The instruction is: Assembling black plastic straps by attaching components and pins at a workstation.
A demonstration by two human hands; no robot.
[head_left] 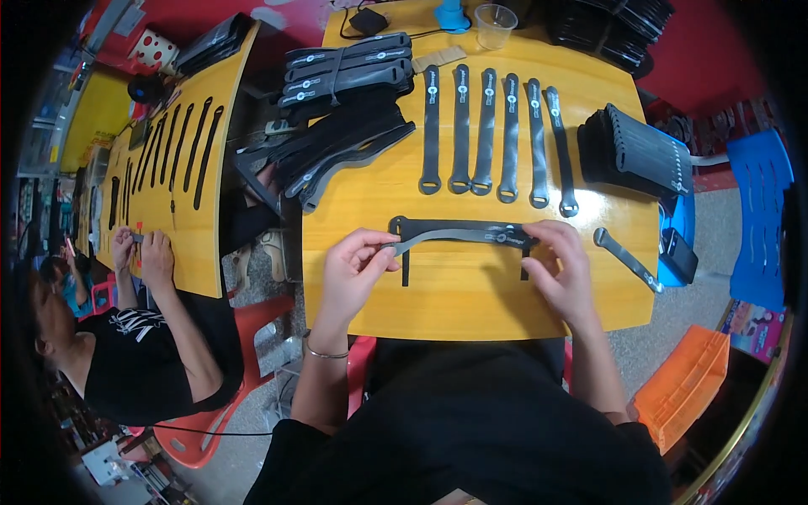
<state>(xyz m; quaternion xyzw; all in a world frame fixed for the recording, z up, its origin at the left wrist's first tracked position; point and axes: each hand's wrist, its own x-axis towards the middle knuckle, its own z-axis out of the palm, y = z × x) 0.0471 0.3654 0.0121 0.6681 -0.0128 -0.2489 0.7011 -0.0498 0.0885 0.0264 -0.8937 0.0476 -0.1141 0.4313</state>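
Open lane on the desk point(471, 316): near edge, betw. L hand point(360, 269) and R hand point(557, 268), though two short dark strips point(406, 268) jut toward it. Beyond the held strap point(463, 236), only a thin bare band before the row of six straps point(462, 126). Far L blocked by the strap pile point(345, 151). R side: slanted strap point(624, 257) lies in the way; black stack point(635, 151) fills the edge (tight gap betw. it & the row).
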